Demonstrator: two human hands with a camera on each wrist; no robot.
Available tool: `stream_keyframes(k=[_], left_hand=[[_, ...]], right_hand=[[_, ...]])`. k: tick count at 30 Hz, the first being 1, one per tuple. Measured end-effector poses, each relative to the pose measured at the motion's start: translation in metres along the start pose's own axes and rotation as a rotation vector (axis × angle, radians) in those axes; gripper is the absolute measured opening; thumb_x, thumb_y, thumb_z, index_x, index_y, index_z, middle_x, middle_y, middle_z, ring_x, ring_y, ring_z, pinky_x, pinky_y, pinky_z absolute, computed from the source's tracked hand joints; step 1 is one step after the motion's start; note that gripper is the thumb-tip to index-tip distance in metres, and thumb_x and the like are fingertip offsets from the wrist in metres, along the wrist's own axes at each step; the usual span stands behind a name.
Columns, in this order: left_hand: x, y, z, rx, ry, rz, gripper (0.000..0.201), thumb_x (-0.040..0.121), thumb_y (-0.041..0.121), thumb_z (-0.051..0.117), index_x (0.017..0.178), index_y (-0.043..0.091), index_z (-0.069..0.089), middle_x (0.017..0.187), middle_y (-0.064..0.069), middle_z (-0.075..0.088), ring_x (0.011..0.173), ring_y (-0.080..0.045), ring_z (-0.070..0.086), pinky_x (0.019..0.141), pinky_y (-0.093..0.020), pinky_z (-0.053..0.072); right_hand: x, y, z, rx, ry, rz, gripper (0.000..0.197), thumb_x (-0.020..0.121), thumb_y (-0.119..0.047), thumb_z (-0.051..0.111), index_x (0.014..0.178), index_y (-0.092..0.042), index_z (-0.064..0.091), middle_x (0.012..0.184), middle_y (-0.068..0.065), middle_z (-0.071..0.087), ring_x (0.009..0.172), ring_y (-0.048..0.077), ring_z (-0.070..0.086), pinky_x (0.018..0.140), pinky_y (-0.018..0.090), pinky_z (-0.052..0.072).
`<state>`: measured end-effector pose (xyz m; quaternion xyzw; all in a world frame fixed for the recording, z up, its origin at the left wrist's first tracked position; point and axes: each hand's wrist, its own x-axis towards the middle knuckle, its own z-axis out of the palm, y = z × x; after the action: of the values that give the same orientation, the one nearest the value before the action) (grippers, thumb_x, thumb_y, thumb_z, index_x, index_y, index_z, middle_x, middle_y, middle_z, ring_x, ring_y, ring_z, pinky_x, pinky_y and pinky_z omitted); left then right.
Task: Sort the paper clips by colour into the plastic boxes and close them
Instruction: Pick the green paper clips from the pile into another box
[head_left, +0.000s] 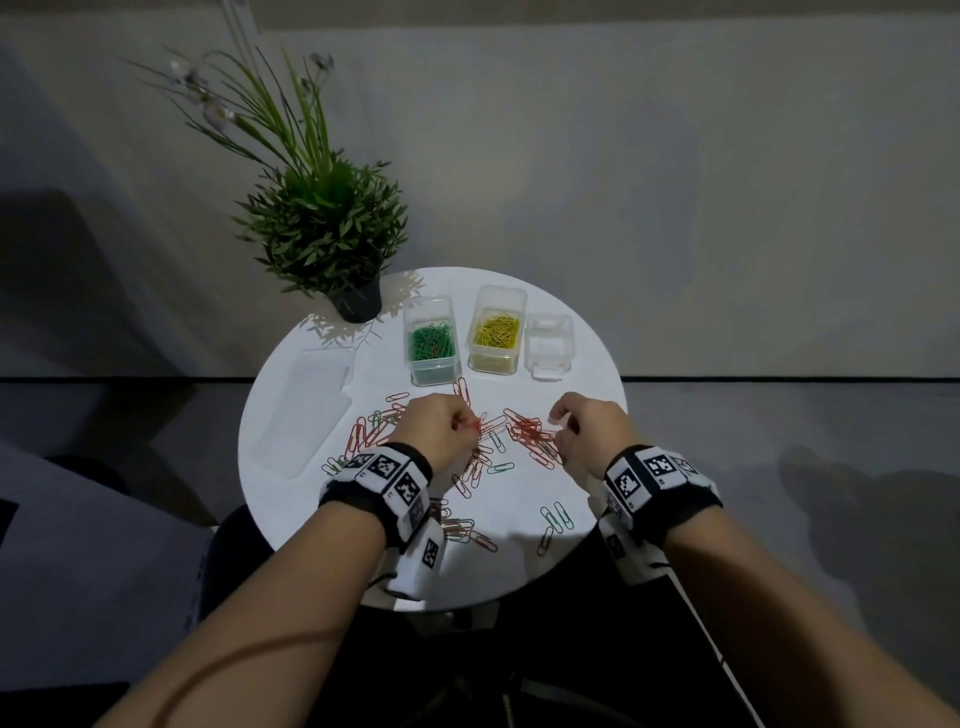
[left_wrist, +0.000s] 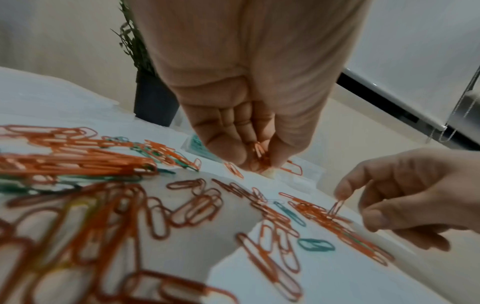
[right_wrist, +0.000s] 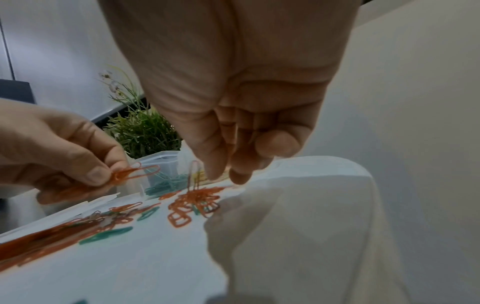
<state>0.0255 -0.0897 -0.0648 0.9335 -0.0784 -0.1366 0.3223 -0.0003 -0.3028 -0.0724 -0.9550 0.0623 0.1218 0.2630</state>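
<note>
While left hand (head_left: 434, 428) grips red clips (right_wrist: 130, 173), long axes point right.

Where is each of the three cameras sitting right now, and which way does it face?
Head: above the round table, looking forward and down at the green box, yellow box and loose clips; both forearms and hands show.
Left wrist: under the left hand, looking along its fingers gripping red clips; the right hand shows opposite.
Right wrist: under the right hand, facing the plant; the left hand shows.
Shared: each wrist view shows the other hand.
</note>
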Motion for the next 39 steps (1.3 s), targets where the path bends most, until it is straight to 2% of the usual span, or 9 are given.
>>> stream_keyframes(k=[2, 6, 10, 16, 21, 25, 31, 34, 39], left_hand=[[0.001, -0.006, -0.003, 0.046, 0.015, -0.028, 0.010, 0.083, 0.011, 0.063, 0.087, 0.015, 0.071, 0.089, -0.003, 0.072, 0.088, -0.019, 0.064, 0.079, -0.025, 0.048], [-0.006, -0.005, 0.002, 0.242, 0.028, 0.046, 0.016, 0.086, 0.023, 0.064, 0.100, 0.029, 0.069, 0.098, 0.004, 0.063, 0.095, -0.017, 0.059, 0.082, -0.028, 0.048], [-0.017, 0.010, 0.022, 0.409, -0.065, 0.187, 0.017, 0.088, 0.033, 0.058, 0.099, 0.029, 0.071, 0.103, 0.004, 0.064, 0.102, -0.018, 0.055, 0.082, -0.033, 0.049], [-0.017, 0.013, 0.033, 0.505, -0.058, 0.225, 0.016, 0.086, 0.023, 0.049, 0.088, 0.024, 0.065, 0.092, 0.003, 0.063, 0.092, -0.020, 0.053, 0.071, -0.032, 0.049], [-0.021, 0.007, 0.028, 0.253, -0.100, 0.169, 0.005, 0.083, 0.020, 0.049, 0.084, 0.024, 0.052, 0.080, 0.006, 0.061, 0.078, -0.019, 0.058, 0.065, -0.035, 0.050], [-0.008, 0.010, 0.011, -0.025, -0.060, 0.051, 0.016, 0.091, 0.012, 0.047, 0.097, 0.024, 0.057, 0.063, 0.010, 0.055, 0.060, -0.009, 0.053, 0.055, -0.025, 0.038], [0.014, 0.017, 0.000, 0.049, -0.070, -0.032, 0.017, 0.094, 0.011, 0.042, 0.092, 0.011, 0.059, 0.088, 0.002, 0.064, 0.083, -0.019, 0.056, 0.070, -0.027, 0.042], [0.019, 0.019, 0.004, 0.181, -0.125, 0.029, 0.020, 0.093, 0.014, 0.042, 0.091, 0.008, 0.061, 0.097, -0.008, 0.064, 0.090, -0.026, 0.058, 0.079, -0.035, 0.048], [0.020, 0.022, 0.011, 0.488, -0.198, 0.174, 0.014, 0.089, 0.027, 0.058, 0.097, 0.026, 0.069, 0.102, 0.002, 0.055, 0.095, -0.020, 0.057, 0.079, -0.031, 0.049]], right_hand=[[-0.004, 0.000, 0.001, -0.010, 0.007, -0.004, 0.019, 0.085, -0.011, 0.059, 0.101, -0.021, 0.060, 0.091, 0.003, 0.067, 0.088, 0.025, 0.061, 0.074, 0.031, 0.051], [-0.015, -0.006, 0.009, -0.085, -0.031, -0.053, 0.015, 0.083, -0.010, 0.053, 0.078, -0.019, 0.064, 0.079, -0.002, 0.069, 0.080, 0.021, 0.063, 0.070, 0.032, 0.054], [-0.010, -0.004, 0.010, -0.108, 0.010, 0.002, 0.015, 0.082, -0.009, 0.054, 0.077, -0.018, 0.065, 0.080, 0.000, 0.067, 0.082, 0.024, 0.062, 0.071, 0.034, 0.054], [0.001, 0.005, 0.005, -0.087, -0.031, 0.056, 0.013, 0.082, -0.010, 0.064, 0.083, -0.023, 0.065, 0.089, -0.002, 0.067, 0.087, 0.021, 0.062, 0.074, 0.030, 0.054], [0.002, 0.008, 0.005, -0.087, 0.052, 0.031, 0.021, 0.082, -0.004, 0.056, 0.091, -0.021, 0.063, 0.089, 0.001, 0.067, 0.087, 0.024, 0.062, 0.075, 0.034, 0.054], [0.000, 0.007, 0.005, -0.116, 0.003, 0.000, 0.020, 0.083, -0.009, 0.054, 0.076, -0.025, 0.063, 0.086, -0.004, 0.069, 0.087, 0.020, 0.062, 0.075, 0.031, 0.054], [-0.001, 0.005, 0.003, -0.133, 0.008, -0.009, 0.031, 0.087, -0.011, 0.052, 0.108, -0.025, 0.069, 0.105, -0.001, 0.069, 0.104, 0.022, 0.062, 0.087, 0.031, 0.051], [-0.003, 0.002, 0.004, -0.143, 0.023, -0.022, 0.021, 0.088, -0.016, 0.054, 0.101, -0.024, 0.068, 0.103, -0.003, 0.068, 0.101, 0.021, 0.061, 0.080, 0.028, 0.049], [0.001, -0.003, 0.006, -0.222, 0.020, -0.073, 0.020, 0.090, -0.018, 0.052, 0.098, -0.024, 0.070, 0.108, -0.002, 0.065, 0.101, 0.022, 0.060, 0.077, 0.028, 0.046]])
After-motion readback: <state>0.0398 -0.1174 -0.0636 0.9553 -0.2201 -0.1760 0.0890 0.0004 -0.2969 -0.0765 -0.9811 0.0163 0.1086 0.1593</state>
